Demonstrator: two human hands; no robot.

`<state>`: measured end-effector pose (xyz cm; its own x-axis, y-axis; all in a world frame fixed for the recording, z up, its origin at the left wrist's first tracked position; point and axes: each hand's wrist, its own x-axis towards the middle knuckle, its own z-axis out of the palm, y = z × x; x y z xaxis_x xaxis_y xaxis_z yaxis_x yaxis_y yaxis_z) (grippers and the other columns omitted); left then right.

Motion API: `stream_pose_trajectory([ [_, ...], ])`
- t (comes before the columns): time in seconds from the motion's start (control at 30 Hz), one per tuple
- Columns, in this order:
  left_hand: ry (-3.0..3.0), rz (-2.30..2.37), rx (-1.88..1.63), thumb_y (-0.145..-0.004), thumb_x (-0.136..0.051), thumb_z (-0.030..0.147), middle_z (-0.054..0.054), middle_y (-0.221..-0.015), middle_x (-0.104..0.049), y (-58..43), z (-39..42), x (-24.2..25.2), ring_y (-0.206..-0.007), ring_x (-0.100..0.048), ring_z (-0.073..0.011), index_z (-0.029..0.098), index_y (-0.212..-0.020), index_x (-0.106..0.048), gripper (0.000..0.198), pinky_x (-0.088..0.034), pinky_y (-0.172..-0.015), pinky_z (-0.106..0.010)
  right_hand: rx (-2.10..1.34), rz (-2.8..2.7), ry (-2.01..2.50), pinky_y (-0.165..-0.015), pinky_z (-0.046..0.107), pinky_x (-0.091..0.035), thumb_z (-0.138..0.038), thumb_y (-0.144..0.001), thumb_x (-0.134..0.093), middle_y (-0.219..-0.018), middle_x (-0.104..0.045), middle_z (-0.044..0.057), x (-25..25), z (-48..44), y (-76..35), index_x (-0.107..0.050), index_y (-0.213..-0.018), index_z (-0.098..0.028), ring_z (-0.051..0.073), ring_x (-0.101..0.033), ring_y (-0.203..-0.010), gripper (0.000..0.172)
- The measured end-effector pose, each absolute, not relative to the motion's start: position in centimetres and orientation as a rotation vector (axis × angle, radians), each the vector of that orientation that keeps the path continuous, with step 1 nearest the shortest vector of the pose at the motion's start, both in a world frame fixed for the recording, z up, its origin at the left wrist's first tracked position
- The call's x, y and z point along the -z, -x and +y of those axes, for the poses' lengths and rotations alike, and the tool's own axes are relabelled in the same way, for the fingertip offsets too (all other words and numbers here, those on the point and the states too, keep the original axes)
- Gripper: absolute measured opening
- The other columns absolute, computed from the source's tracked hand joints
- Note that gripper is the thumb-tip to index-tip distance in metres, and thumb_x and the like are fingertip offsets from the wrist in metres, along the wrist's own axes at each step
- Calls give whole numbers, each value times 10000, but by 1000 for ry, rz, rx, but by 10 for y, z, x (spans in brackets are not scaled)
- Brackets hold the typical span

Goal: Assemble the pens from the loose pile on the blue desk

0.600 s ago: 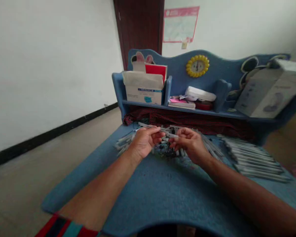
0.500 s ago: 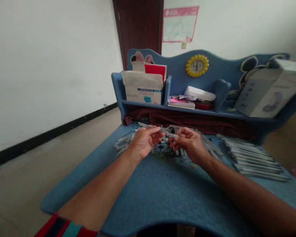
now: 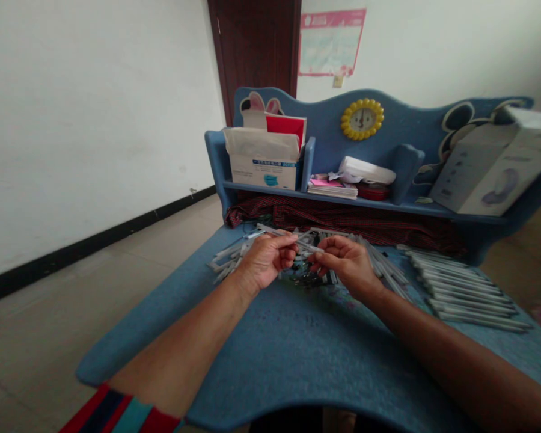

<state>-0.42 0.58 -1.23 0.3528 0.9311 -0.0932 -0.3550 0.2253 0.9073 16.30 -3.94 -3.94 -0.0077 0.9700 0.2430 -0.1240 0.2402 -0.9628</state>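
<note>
Over the middle of the table, my left hand [image 3: 267, 260] pinches a slim whitish pen barrel [image 3: 307, 245] between thumb and fingers. The barrel slants down to the right, its far end sticking out past my left hand. At its right end, the thumb and fingertips of my right hand [image 3: 346, 261] are closed on the tip; any small part there is hidden. Beneath my hands lie small black pen parts [image 3: 310, 275]. Loose pale tubes [image 3: 228, 260] are heaped on the left, and more thin tubes [image 3: 388, 270] lie beside my right hand.
Finished-looking pens [image 3: 469, 291] lie in a row at the right of the blue table [image 3: 270, 349]. Behind runs a folded checked cloth [image 3: 342, 219] under a shelf with a mask box [image 3: 261, 162], papers [image 3: 331, 189] and a large white box [image 3: 491, 162].
My right fingertips have shifted slightly left along the pen barrel's end. My left hand keeps its pinch and has barely moved.
</note>
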Motion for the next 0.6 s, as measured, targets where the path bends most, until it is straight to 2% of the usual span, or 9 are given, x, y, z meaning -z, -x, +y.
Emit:
stream_pose_trajectory([
  [0.2, -998, 730, -1005, -675, -657, 115, 5, -537, -601, 5, 3, 11, -356, -491, -69, 142, -717, -573, 97, -357, -342, -158, -904, -1411, 1031, -497, 225, -457, -338, -709, -675, -607, -628, -20, 46, -43, -160, -594, -817, -174, 115, -589, -528, 213],
  [0.6, -1144, 710, -1006, -662, -702, 171, 10, -520, -594, 2, 3, 15, -341, -483, -73, 134, -671, -576, 132, -364, -342, -179, -847, -1451, 1100, -415, 199, -370, -346, -740, -631, -514, -565, -40, 45, -46, -159, -565, -742, -169, 78, -471, -421, 189],
])
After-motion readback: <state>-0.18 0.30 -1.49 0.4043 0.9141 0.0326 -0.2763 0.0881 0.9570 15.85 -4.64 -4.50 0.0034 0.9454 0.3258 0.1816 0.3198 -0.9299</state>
